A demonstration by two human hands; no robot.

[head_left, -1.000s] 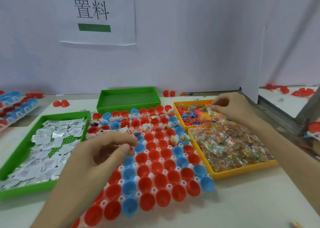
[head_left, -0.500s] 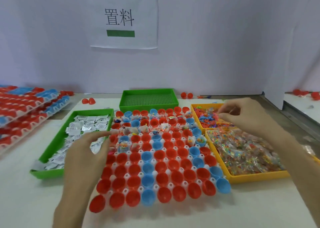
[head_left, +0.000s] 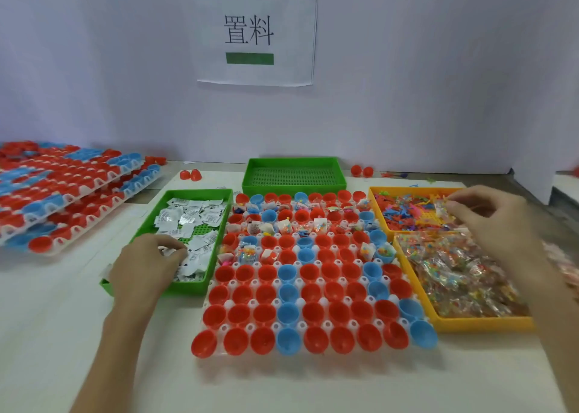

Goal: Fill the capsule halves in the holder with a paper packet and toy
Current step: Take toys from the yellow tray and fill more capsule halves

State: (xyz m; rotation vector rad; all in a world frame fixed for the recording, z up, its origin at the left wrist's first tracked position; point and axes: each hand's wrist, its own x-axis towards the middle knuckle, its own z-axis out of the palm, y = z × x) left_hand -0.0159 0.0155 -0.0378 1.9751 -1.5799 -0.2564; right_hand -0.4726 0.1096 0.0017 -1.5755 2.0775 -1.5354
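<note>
The holder (head_left: 229,303) sits square in the middle of the counter (head_left: 313,387), its red and blue capsule halves (head_left: 313,312) standing mouth-up so things can be dropped straight in. The supplies flank it within easy reach of each arm. To the left, the green tray (head_left: 188,289) holds the paper packets (head_left: 188,218). To the right, a far orange tray (head_left: 376,202) holds loose plastic toys (head_left: 404,212), and a near orange tray (head_left: 482,323) is heaped with clear bagged toys (head_left: 463,274). The left hand (head_left: 147,265) reaches into the green tray with its fingers (head_left: 175,248) curled down onto the packets and the tips touching one. I cannot tell whether a packet is actually gripped. The right hand (head_left: 495,221) hovers over the far orange tray, thumb and forefinger pinching a small clear toy bag (head_left: 442,207). Working both sides at once looks like a way to bring a packet and a toy to the holder together. The far rows of cups already show packets and bits of colour, with a few filled cups in the middle rows, while the near rows stand empty, so roughly half the work seems left. The next drops probably belong in the middle rows, where the cups crowd close and a light packet could easily land in a neighbour.
</note>
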